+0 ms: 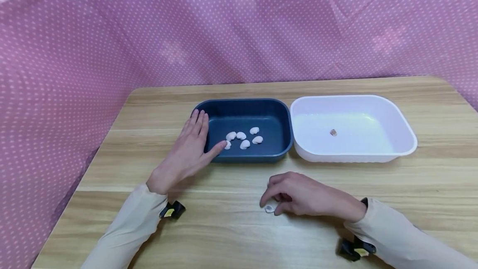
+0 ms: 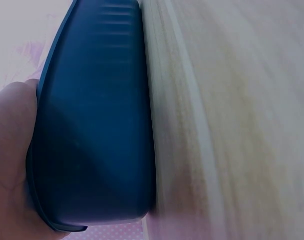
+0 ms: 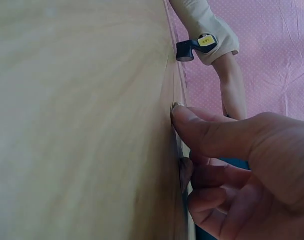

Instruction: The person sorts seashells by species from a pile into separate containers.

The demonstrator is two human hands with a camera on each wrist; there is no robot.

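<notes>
My left hand (image 1: 188,148) lies with straight fingers over the left rim of a dark blue rectangular bin (image 1: 246,159), its thumb across the front corner. Several white ribbed shells (image 1: 245,144) lie in that bin, one partly behind the thumb. In the left wrist view the bin's outer wall (image 2: 101,120) fills the middle. On the bare wood in front of the bins, my right hand (image 1: 302,194) has its thumb and index finger at either side of a small flat whitish-grey piece (image 1: 269,209). Its exact kind is unclear, and the right wrist view mostly hides it.
A white bin (image 1: 354,154) stands against the blue bin's right side, with one small brownish piece (image 1: 333,132) on its floor. Both stand on a wooden table (image 1: 209,227). Pink dotted cloth (image 1: 239,32) hangs behind and to the left.
</notes>
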